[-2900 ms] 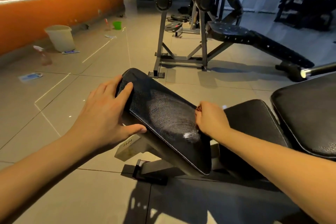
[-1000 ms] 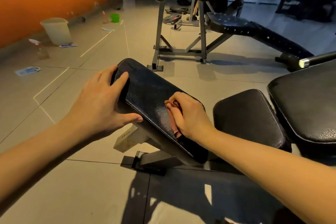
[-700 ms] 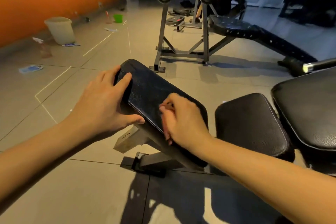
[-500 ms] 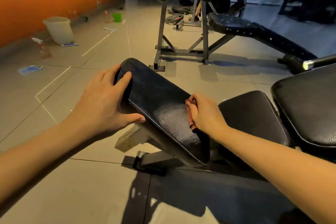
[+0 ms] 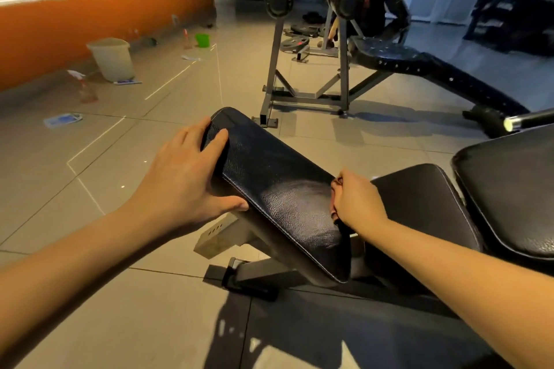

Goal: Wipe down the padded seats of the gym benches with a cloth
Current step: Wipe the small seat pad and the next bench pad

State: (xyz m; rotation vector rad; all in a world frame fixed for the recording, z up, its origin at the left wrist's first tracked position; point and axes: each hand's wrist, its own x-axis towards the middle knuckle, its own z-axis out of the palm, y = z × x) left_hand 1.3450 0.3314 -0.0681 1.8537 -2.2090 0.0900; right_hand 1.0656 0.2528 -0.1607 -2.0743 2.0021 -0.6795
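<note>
I find the left hand (image 5: 183, 180) gripping the slanted pad (image 5: 278, 189) at its top, the right hand (image 5: 356, 204) clutching a barely visible cloth (image 5: 332, 212) at its right edge, long axis up-left.

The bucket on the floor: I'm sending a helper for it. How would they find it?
Look along the orange wall on the left. At its foot stands the bucket. It is pale and far bigger than the small green container further along.
</note>
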